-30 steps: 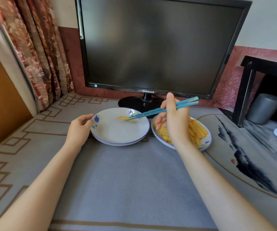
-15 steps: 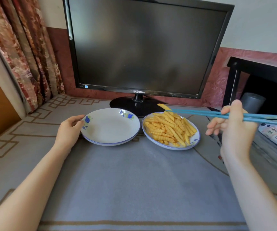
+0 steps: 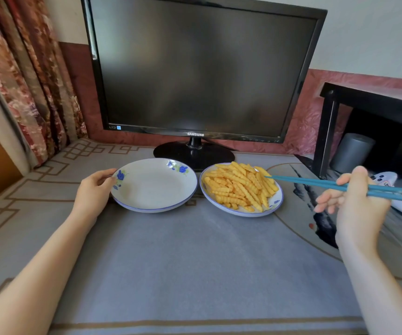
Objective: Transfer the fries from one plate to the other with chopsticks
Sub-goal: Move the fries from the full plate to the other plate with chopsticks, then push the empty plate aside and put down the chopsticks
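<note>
1. The fries (image 3: 241, 187) lie heaped on the right plate (image 3: 274, 206), left of the right hand's fingers. None is pinched yet.
2. The chopsticks (image 3: 316, 183) reach the heap's edge, tips close together. The right hand (image 3: 359, 209) grips them far back, fingers curled round them, so a ridged fry could twist free mid-carry onto the bench (image 3: 183, 262).
3. Prodding the heap may push fries over the rim.
4. The left hand (image 3: 93, 189) holds the empty plate (image 3: 154, 192) by its rim, and a nudge there could shift the target.
</note>
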Demonstrator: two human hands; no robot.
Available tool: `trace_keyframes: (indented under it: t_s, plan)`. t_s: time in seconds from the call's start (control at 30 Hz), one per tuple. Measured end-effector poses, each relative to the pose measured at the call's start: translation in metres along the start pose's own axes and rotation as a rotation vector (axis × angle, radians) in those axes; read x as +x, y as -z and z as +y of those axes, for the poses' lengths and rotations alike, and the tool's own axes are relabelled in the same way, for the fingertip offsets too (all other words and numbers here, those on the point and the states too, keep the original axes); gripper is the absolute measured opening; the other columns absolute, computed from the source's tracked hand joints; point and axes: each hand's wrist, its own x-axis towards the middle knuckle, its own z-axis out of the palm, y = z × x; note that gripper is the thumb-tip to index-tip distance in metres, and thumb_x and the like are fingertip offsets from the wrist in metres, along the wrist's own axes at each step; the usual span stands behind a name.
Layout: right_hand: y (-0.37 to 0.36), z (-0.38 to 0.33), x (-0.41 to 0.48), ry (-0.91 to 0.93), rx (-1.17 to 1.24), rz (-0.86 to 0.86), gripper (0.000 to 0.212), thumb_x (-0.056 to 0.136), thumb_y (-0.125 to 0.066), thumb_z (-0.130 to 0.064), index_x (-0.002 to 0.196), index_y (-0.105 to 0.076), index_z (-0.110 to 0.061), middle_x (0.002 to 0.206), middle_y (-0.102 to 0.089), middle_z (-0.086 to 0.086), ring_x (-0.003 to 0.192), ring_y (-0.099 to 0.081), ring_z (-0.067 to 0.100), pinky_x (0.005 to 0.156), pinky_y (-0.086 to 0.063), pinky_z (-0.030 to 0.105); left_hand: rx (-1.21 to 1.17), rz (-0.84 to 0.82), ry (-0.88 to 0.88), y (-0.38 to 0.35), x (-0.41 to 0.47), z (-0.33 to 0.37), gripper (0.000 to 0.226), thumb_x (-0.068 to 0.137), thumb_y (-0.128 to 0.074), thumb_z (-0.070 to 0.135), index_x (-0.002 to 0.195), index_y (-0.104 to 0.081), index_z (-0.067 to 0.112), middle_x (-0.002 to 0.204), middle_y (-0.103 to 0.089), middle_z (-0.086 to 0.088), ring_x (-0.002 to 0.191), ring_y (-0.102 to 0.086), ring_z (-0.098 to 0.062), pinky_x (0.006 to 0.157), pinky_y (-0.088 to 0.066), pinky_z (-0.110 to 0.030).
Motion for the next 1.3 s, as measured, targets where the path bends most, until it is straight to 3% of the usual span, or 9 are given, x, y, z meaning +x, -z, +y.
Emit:
trace_keyframes:
  t_s: [0.53,0.77,0.93,1.07,1.13,1.2,1.3]
  plan:
    - [0.01,-0.008,-0.011,0.048,0.0,-0.034,0.032,0.1,-0.035,-0.019,0.069,-0.046,-0.016,0.04,-0.053,0.007,0.03,-0.044,0.017,0.036,-0.026,0.023,-0.023,-0.002,0.002,-0.001,-0.001,0.0,0.03,0.094,-0.049,0.008,0.121,-0.061,0.008,0.107,-0.064,-0.009,0.093,-0.06,-0.021,0.08,-0.044,-0.031]
    - [0.004,-0.001,-0.018,0.033,0.021,-0.066,0.032,0.101,-0.034,-0.022,0.071,-0.046,-0.018,0.042,-0.053,0.009,0.032,-0.044,0.019,0.037,-0.028,0.023,-0.003,-0.015,0.007,-0.001,0.001,-0.001,0.031,0.095,-0.049,0.013,0.123,-0.06,0.009,0.118,-0.064,-0.012,0.1,-0.059,-0.022,0.087,-0.044,-0.032]
    - [0.006,0.001,-0.023,0.053,0.041,-0.068,0.033,0.102,-0.033,-0.025,0.073,-0.046,-0.02,0.045,-0.055,0.01,0.034,-0.046,0.019,0.04,-0.029,0.025,0.125,0.139,-0.084,0.003,-0.005,0.008,0.038,0.095,-0.048,0.017,0.133,-0.053,0.015,0.132,-0.057,-0.005,0.122,-0.051,-0.02,0.097,-0.035,-0.028]
    - [0.01,-0.005,-0.022,0.092,0.047,-0.057,0.033,0.103,-0.033,-0.026,0.073,-0.047,-0.023,0.046,-0.054,0.01,0.036,-0.046,0.021,0.042,-0.032,0.024,0.102,0.184,-0.25,0.0,-0.021,0.04,0.037,0.093,-0.048,0.01,0.129,-0.056,0.016,0.131,-0.057,0.0,0.118,-0.052,-0.011,0.097,-0.034,-0.018]
    - [0.012,-0.009,-0.02,0.104,0.051,-0.049,0.033,0.103,-0.033,-0.026,0.073,-0.047,-0.022,0.045,-0.054,0.009,0.036,-0.046,0.021,0.043,-0.032,0.024,0.084,0.144,-0.344,-0.008,-0.035,0.071,0.034,0.092,-0.048,0.007,0.122,-0.061,0.017,0.122,-0.062,0.004,0.11,-0.056,-0.006,0.089,-0.038,-0.008]
    - [0.015,-0.012,-0.02,0.108,0.061,-0.041,0.033,0.103,-0.033,-0.025,0.073,-0.046,-0.021,0.045,-0.053,0.008,0.037,-0.047,0.021,0.043,-0.032,0.024,-0.01,0.015,-0.4,-0.02,-0.052,0.107,0.029,0.09,-0.049,0.004,0.111,-0.064,0.016,0.106,-0.069,0.005,0.099,-0.063,-0.005,0.083,-0.045,-0.007]
    - [0.018,-0.016,-0.021,0.107,0.076,-0.048,0.034,0.103,-0.032,-0.022,0.073,-0.046,-0.019,0.044,-0.053,0.008,0.036,-0.047,0.021,0.042,-0.032,0.024,-0.282,-0.458,-0.215,-0.059,-0.098,0.149,0.02,0.092,-0.049,0.0,0.1,-0.066,0.007,0.087,-0.073,-0.006,0.078,-0.069,-0.012,0.068,-0.055,-0.02]
